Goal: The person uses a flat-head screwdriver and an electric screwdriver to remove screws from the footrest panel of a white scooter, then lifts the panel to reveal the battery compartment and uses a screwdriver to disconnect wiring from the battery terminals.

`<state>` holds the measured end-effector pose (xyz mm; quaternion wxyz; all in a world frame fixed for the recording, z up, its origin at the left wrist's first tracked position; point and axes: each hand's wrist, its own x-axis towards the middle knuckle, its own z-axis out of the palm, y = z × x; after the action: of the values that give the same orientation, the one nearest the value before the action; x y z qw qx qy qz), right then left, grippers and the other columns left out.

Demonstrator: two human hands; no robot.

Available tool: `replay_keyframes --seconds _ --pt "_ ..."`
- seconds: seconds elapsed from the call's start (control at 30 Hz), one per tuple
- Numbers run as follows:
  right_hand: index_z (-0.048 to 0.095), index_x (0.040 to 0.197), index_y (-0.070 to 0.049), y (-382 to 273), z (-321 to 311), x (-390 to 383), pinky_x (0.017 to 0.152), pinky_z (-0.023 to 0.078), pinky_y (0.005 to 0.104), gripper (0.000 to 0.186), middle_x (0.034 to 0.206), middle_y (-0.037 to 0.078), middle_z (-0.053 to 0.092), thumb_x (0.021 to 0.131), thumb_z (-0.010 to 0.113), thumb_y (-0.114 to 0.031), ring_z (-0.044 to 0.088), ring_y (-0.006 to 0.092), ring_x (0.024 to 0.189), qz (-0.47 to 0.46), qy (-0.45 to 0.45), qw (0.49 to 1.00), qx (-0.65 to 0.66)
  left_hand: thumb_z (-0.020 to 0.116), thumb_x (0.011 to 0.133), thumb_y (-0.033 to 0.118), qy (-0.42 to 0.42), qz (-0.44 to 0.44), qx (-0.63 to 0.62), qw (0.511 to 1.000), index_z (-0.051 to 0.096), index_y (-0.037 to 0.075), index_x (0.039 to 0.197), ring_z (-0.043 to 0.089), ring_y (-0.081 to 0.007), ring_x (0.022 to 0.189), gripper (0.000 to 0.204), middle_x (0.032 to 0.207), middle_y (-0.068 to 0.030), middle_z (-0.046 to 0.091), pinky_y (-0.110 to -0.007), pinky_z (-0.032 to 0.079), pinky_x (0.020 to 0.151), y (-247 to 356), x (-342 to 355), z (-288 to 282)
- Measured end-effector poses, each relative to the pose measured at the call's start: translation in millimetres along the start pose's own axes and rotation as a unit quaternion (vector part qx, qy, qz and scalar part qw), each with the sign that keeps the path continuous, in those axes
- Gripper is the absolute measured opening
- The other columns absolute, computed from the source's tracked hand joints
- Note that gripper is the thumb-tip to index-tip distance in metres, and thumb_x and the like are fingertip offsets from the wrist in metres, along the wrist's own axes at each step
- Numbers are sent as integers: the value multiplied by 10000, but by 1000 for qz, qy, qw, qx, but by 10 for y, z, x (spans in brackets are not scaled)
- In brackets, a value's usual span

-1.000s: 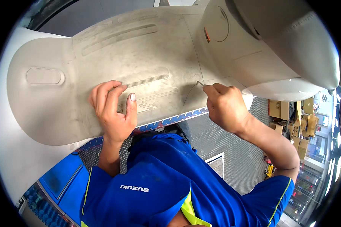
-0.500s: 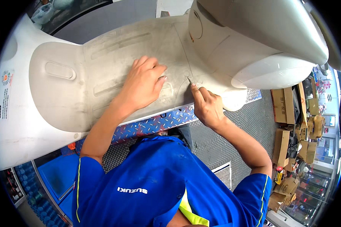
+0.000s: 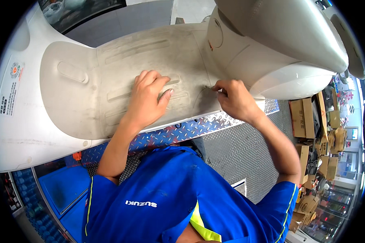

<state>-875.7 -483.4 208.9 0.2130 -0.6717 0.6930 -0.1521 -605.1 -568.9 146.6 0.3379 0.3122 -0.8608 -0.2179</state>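
Note:
A scooter's beige floorboard (image 3: 150,60), scuffed and ribbed, spreads out in front of me. Over its middle ribs hovers or rests my left hand (image 3: 148,97), fingers bent and thumb held apart, with nothing visible between them. Closer to the front shield, my right hand (image 3: 237,99) is closed in a pinch. A thin, dark, pointed metal piece (image 3: 208,86) sticks out to the left from its fingertips, beside the curved seam on the floorboard. Most of that piece is hidden by the fingers, so its exact kind does not show.
The scooter's white front fairing (image 3: 292,79) rises at the right. A blue diamond-plate platform edge (image 3: 158,135) runs below the floorboard. Cardboard boxes (image 3: 302,117) are stacked at the right, and a blue cabinet (image 3: 63,188) stands at the lower left.
My right hand has turned and shifted right, its fingertips now pointing left instead of up. My left hand has moved slightly lower over the floorboard. The view has shifted a little.

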Motion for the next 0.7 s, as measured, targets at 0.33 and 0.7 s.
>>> replay_keyframes --seconds 0.33,0.7 --pt "774 916 45 -225 -260 662 845 579 466 239 923 290 746 773 586 3 749 413 901 55 -195 972 -116 745 850 0 145 -72 64 985 727 -25 1107 610 -345 1077 260 1122 -161 668 -423 495 943 -214 -443 -256" --pt "716 873 79 -209 -136 538 780 589 517 178 747 315 674 743 601 38 724 466 773 -37 -63 990 -123 695 872 71 212 -64 81 972 721 -27 1073 599 -357 1086 225 1140 -178 673 -468 493 937 -384 -628 -183"
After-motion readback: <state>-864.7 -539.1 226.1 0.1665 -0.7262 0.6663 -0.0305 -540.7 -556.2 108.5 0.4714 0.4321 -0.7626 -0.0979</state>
